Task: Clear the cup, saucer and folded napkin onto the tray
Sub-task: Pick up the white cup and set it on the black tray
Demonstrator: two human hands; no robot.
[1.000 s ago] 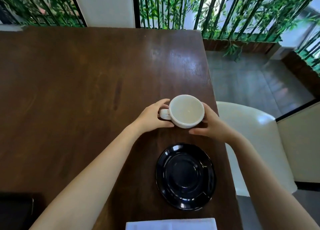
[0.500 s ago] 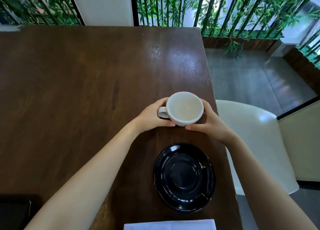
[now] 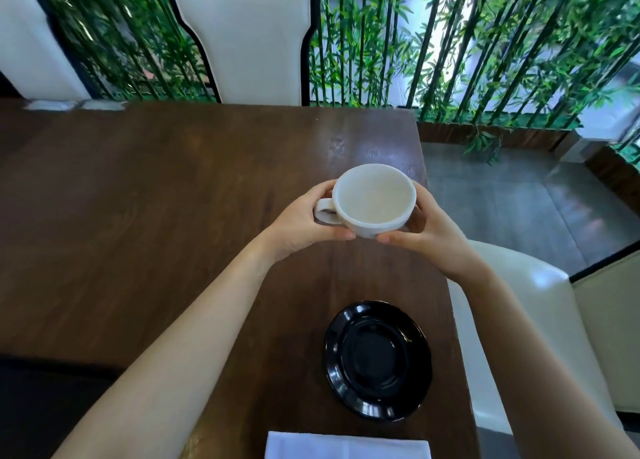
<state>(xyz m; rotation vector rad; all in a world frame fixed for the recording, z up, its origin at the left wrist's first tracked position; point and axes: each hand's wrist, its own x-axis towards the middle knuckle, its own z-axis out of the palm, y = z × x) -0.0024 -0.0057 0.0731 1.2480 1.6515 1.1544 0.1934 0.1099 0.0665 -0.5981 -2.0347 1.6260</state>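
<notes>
Both hands, left hand [image 3: 298, 223] and right hand [image 3: 427, 232], cradle the white cup [image 3: 372, 199] above the counter [image 3: 156, 199] beyond the black saucer [image 3: 378, 360]; likely rigid, smooth, breakable, best held by its sides.

Both forearms bare; left hand [image 3: 299, 221], right hand [image 3: 427, 232] ungloved.

Dark wooden table [image 3: 145, 195] – 2 white chairs [image 3: 252, 43] behind, bamboo screen [image 3: 450, 50] beyond.

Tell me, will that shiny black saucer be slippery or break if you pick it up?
Probably slippery: the saucer has a glossy glaze with bright reflections. It looks like ceramic, so likely stiff and breakable if dropped. It lies flat on the table, so lifting its low rim may be fiddly.
</notes>
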